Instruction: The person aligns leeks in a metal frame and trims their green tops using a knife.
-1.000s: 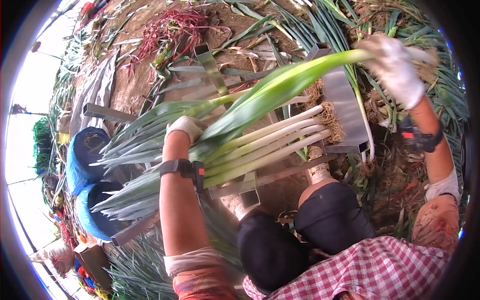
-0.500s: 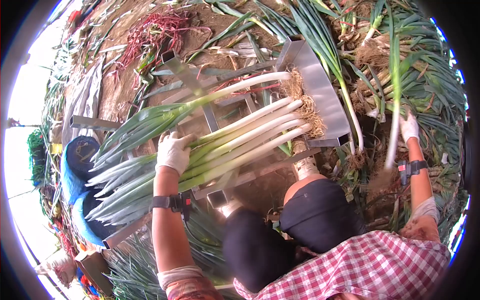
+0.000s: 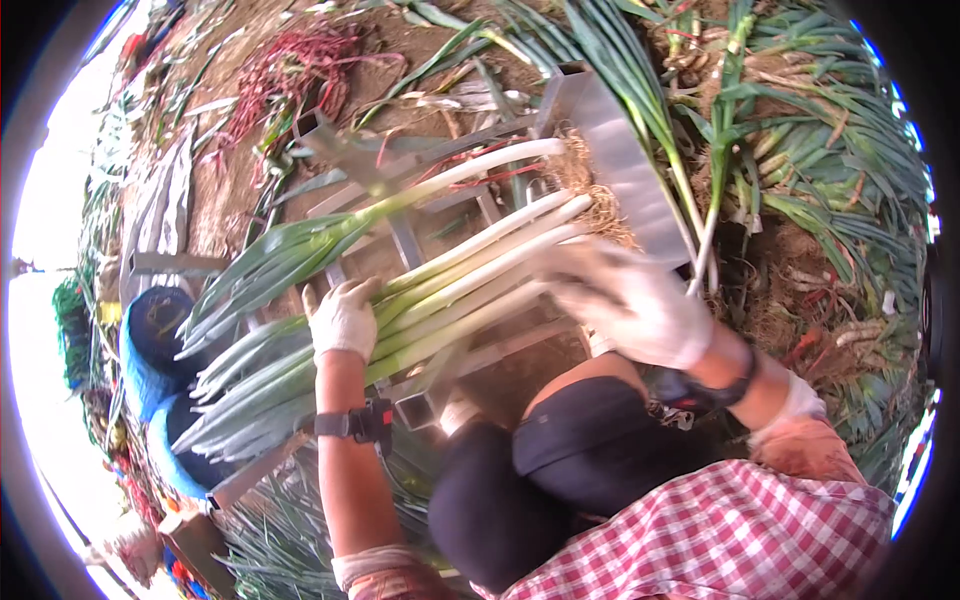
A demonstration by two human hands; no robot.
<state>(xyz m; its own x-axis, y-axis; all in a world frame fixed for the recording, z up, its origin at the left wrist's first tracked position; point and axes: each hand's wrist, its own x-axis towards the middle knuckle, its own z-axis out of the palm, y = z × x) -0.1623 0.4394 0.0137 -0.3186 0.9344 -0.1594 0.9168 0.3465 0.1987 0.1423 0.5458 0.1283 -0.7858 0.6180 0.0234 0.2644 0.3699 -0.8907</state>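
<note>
1. Leeks: centre of frame, lying across metal rack.
2. Left hand: fingers spread, resting on leeks.
3. Right hand: blurred, over leeks' root end, right of centre; finger state cannot be told.

White gloves, black wrist straps

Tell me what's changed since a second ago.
The right hand has let go of the leek it held up and swung inward, blurred, towards the roots of the leeks on the metal frame; whether it touches them is unclear. The released leek apparently now lies beside the metal plate. The left hand stays at the leeks' green part.
</note>
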